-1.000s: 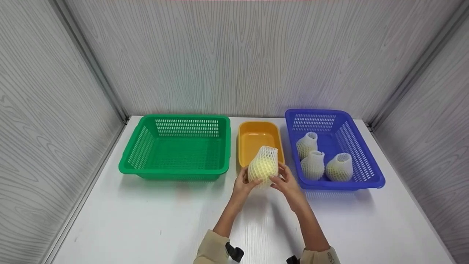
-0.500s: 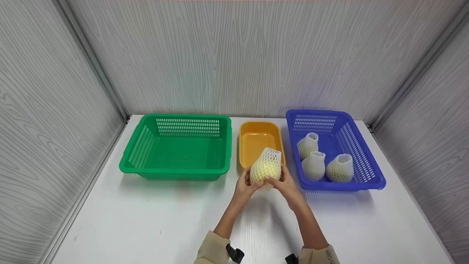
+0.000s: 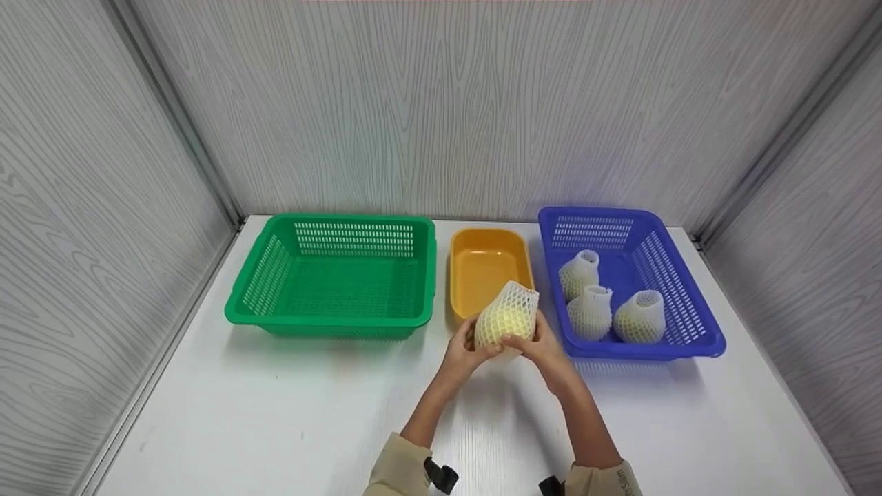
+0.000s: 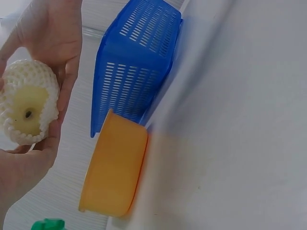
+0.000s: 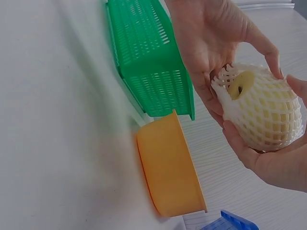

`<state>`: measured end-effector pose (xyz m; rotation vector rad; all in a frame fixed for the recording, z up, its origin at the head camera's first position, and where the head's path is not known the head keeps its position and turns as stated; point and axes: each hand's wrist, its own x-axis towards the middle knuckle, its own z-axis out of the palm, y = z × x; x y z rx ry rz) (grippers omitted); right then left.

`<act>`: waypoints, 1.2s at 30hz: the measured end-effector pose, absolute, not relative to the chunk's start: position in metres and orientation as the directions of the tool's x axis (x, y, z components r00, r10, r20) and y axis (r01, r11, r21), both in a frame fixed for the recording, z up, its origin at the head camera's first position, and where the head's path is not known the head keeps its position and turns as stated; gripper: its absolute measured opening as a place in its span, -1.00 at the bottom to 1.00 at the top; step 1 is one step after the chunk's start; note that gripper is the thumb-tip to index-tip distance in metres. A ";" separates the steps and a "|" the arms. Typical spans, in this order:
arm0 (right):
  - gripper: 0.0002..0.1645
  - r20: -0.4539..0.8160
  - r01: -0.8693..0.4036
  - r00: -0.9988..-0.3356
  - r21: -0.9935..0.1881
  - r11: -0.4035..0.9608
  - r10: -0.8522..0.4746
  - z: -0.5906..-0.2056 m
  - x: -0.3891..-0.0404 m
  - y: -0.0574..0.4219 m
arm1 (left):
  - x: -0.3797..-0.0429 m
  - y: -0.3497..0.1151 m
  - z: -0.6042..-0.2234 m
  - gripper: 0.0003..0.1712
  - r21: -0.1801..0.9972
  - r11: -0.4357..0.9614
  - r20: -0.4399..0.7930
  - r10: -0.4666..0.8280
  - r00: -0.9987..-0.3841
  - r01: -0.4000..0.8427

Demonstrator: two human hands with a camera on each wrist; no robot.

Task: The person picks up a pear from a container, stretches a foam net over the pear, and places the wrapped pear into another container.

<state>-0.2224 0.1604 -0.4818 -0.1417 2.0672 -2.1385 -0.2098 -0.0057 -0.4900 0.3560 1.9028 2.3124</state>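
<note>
A pale yellow round fruit point(image 3: 508, 321) in a white foam net is held between both hands, above the table and just in front of the orange tub point(image 3: 488, 272). My left hand point(image 3: 462, 353) grips its left side, and my right hand point(image 3: 546, 350) grips the right, thumbs toward me. The net's neck tilts up and rightward. In the left wrist view, bare yellow skin with a dark spot on the fruit point(image 4: 26, 112) shows through an opening in the net. The right wrist view shows the fruit point(image 5: 268, 108) with fingers curled around it.
At right, a blue basket point(image 3: 696, 303) holds three netted fruits point(image 3: 639, 318). To the left stands a green basket point(image 3: 331, 322) with nothing seen inside. All containers sit on a white table point(image 3: 275, 420), near the back wall point(image 3: 386, 110), with side walls left and right.
Both hands have shifted slightly rightward with the fruit, and the net's neck leans further right. The baskets and tub stay where they were.
</note>
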 end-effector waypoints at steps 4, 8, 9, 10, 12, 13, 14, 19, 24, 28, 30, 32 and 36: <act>-0.11 -0.034 0.042 -0.985 -0.998 -0.042 -0.170 -0.482 -0.222 0.161 | -0.209 -0.006 -0.488 -0.14 0.979 -0.198 0.103 0.256 -0.961 0.052; -0.09 -0.031 0.043 -0.984 -0.997 -0.062 -0.173 -0.483 -0.223 0.162 | -0.209 -0.006 -0.486 -0.16 0.979 -0.201 0.095 0.279 -0.956 0.039; -0.08 -0.034 0.047 -0.983 -0.997 -0.069 -0.178 -0.483 -0.223 0.163 | -0.209 -0.006 -0.486 -0.16 0.980 -0.197 0.095 0.282 -0.955 0.039; -0.07 -0.037 0.050 -0.982 -0.996 -0.071 -0.184 -0.484 -0.223 0.163 | -0.209 -0.006 -0.486 -0.16 0.981 -0.191 0.092 0.282 -0.955 0.039; -0.08 -0.048 0.063 -0.980 -0.996 -0.070 -0.194 -0.484 -0.223 0.164 | -0.209 -0.006 -0.486 -0.16 0.984 -0.176 0.087 0.281 -0.956 0.038; -0.09 -0.057 0.071 -0.979 -0.995 -0.065 -0.195 -0.484 -0.222 0.164 | -0.209 -0.006 -0.486 -0.16 0.985 -0.170 0.087 0.281 -0.956 0.040; -0.10 -0.064 0.077 -0.978 -0.995 -0.061 -0.197 -0.484 -0.222 0.164 | -0.209 -0.006 -0.486 -0.16 0.986 -0.164 0.087 0.281 -0.956 0.042; -0.17 -0.091 0.099 -0.980 -0.995 -0.034 -0.178 -0.486 -0.221 0.166 | -0.207 -0.006 -0.487 -0.17 0.988 -0.147 0.077 0.285 -0.956 0.036; -0.16 -0.085 0.088 -0.986 -0.996 -0.016 -0.143 -0.485 -0.221 0.170 | -0.207 -0.003 -0.488 -0.16 0.988 -0.153 0.070 0.288 -0.955 0.027; -0.13 -0.074 0.078 -0.990 -0.997 -0.029 -0.120 -0.482 -0.220 0.175 | -0.209 0.006 -0.492 -0.13 0.983 -0.180 0.083 0.276 -0.958 0.033; -0.13 -0.071 0.076 -0.991 -0.996 -0.041 -0.116 -0.480 -0.220 0.178 | -0.212 0.013 -0.499 -0.11 0.976 -0.216 0.091 0.264 -0.960 0.033; -0.15 -0.076 0.082 -0.992 -0.995 -0.056 -0.104 -0.477 -0.220 0.182 | -0.215 0.021 -0.507 -0.10 0.963 -0.266 0.118 0.240 -0.963 0.051; -0.25 -0.086 0.092 -0.994 -0.990 -0.102 -0.063 -0.469 -0.219 0.194 | -0.218 0.042 -0.523 -0.16 0.928 -0.364 0.157 0.198 -0.968 0.077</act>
